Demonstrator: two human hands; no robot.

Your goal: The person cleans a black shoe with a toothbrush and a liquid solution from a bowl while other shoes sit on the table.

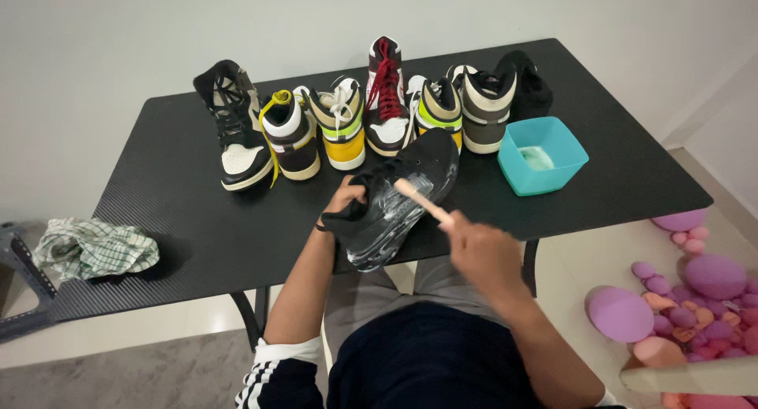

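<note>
A black counter [181,212] fills most of the view, standing against a pale wall. Along its far side stands a row of high-top sneakers [371,117], in black, white, yellow, red and olive. The black sneaker [403,196] is the landmark: it is held up over the near edge of the counter, just in front of that row, tilted with its wet, foamy sole turned up. Far to the left of it lies a crumpled checked cloth [95,249] on the counter's left end. To its right, near but apart, sits a teal square bowl [543,154] with pale liquid inside. The left hand [345,197] is closed on the sneaker's heel end. The right hand [483,249] is closed around a wooden-handled brush [422,200], whose head lies against the sole.
</note>
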